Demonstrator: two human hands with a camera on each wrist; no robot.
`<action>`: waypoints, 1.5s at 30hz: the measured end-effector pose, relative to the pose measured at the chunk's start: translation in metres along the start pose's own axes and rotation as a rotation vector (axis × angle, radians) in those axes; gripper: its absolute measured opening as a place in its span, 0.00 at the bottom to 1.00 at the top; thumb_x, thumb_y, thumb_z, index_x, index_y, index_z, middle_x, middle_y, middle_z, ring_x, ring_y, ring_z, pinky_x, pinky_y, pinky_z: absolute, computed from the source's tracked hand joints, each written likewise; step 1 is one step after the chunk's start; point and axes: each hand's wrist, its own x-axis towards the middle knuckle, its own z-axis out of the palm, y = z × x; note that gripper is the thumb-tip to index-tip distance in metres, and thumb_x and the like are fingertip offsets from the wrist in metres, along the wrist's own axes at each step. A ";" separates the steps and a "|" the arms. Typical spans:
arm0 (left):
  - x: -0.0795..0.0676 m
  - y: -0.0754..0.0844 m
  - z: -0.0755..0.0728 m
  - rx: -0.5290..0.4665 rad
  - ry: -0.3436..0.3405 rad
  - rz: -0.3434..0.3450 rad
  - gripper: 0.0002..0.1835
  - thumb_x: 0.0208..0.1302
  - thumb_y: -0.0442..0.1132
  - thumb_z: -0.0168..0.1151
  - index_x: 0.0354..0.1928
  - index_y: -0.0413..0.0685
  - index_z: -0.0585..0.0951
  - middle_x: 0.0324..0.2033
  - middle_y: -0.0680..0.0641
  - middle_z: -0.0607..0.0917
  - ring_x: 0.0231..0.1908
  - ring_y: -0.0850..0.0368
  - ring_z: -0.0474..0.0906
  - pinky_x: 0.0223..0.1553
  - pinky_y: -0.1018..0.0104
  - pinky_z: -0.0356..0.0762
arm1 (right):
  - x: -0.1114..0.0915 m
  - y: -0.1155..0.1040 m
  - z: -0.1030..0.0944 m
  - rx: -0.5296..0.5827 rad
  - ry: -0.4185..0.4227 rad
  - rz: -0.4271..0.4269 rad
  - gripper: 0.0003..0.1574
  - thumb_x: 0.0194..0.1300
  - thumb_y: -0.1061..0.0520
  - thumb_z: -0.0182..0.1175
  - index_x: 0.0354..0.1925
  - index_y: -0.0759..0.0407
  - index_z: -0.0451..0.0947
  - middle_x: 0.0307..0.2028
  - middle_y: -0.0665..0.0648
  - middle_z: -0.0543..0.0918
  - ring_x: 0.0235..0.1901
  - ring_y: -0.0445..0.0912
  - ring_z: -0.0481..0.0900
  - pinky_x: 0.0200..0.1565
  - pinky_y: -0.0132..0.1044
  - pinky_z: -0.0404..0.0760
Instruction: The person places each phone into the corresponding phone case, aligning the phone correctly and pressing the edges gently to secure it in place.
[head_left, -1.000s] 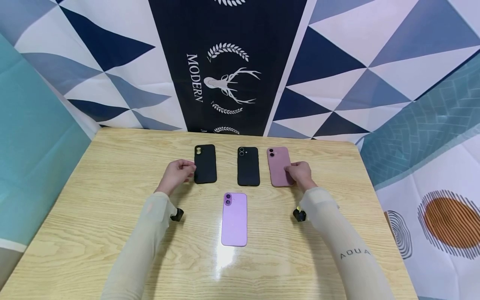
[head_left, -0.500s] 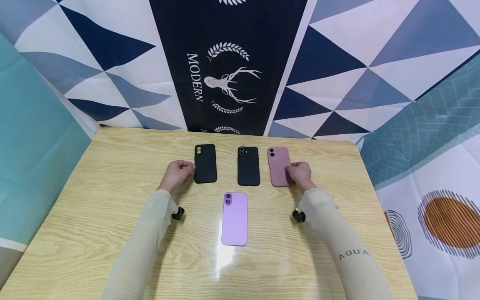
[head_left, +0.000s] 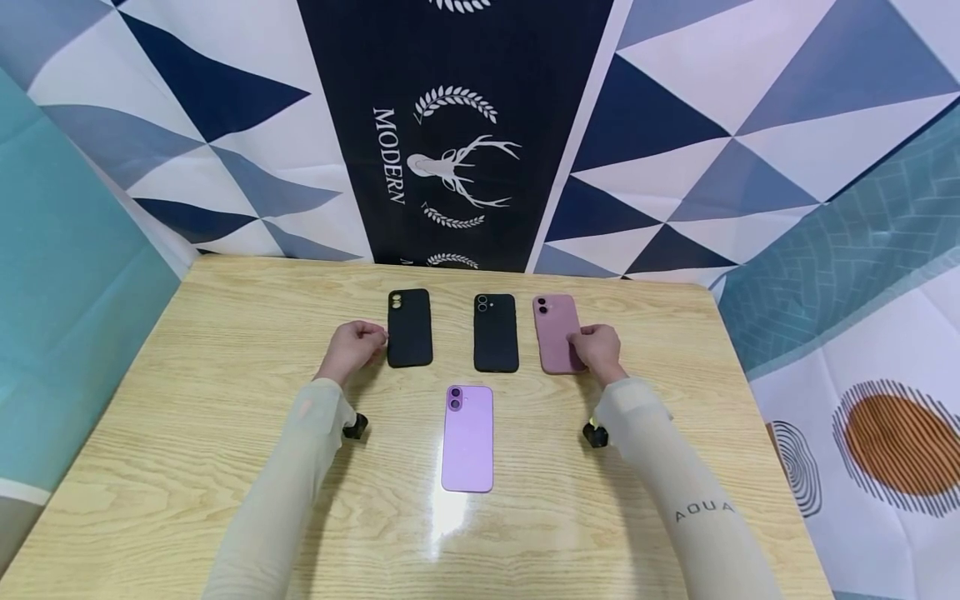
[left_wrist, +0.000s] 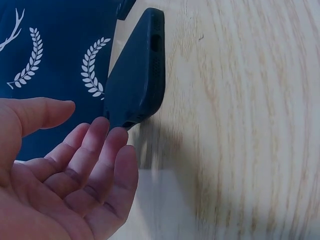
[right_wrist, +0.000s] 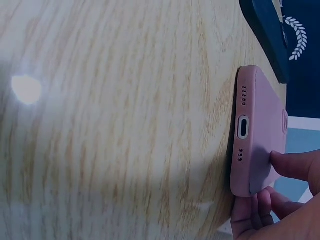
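Three items lie in a row toward the back of the table: a black phone case (head_left: 409, 328) with wood tone showing through its camera cutout, a black phone (head_left: 496, 332), and a phone in a pink case (head_left: 557, 333). My left hand (head_left: 353, 349) is beside the black case, its fingertips (left_wrist: 118, 136) right at the case's edge and its thumb apart from it. With the thumb on the pink back and fingers at the side edge, my right hand (head_left: 599, 346) pinches the pink-cased phone. A lilac phone (head_left: 468, 439) lies back up, nearer the front.
The wood-grain table (head_left: 540, 533) reaches back to a patterned cloth (head_left: 457, 167) with a deer print. Black wrist cameras, the left one (head_left: 356, 427) and the right one (head_left: 596, 434), hang at the inner sides of both sleeves, over the table.
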 end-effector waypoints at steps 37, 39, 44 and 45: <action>0.001 0.005 0.002 0.057 0.011 -0.003 0.16 0.70 0.43 0.49 0.51 0.39 0.76 0.41 0.40 0.80 0.37 0.53 0.76 0.36 0.66 0.78 | -0.083 -0.018 0.037 0.131 -0.119 -0.271 0.24 0.62 0.55 0.59 0.51 0.69 0.70 0.24 0.51 0.69 0.21 0.39 0.67 0.25 0.29 0.67; 0.001 0.005 0.002 0.072 0.018 0.004 0.16 0.69 0.43 0.49 0.50 0.39 0.76 0.40 0.40 0.80 0.36 0.53 0.76 0.36 0.67 0.77 | -0.087 -0.018 0.040 0.112 -0.150 -0.260 0.25 0.62 0.53 0.59 0.53 0.66 0.70 0.25 0.51 0.68 0.21 0.40 0.67 0.24 0.29 0.67; 0.004 0.003 0.003 0.077 0.030 0.005 0.16 0.68 0.43 0.51 0.50 0.38 0.76 0.37 0.42 0.80 0.33 0.54 0.76 0.32 0.68 0.77 | -0.098 -0.017 0.048 0.069 -0.187 -0.258 0.26 0.62 0.51 0.60 0.53 0.64 0.71 0.28 0.54 0.71 0.23 0.42 0.68 0.24 0.30 0.67; 0.004 0.003 0.004 0.074 0.031 0.001 0.16 0.68 0.43 0.52 0.50 0.38 0.76 0.36 0.43 0.80 0.33 0.55 0.75 0.32 0.68 0.77 | -0.101 -0.016 0.050 0.063 -0.194 -0.257 0.26 0.62 0.51 0.60 0.53 0.64 0.71 0.29 0.54 0.72 0.24 0.42 0.68 0.25 0.30 0.68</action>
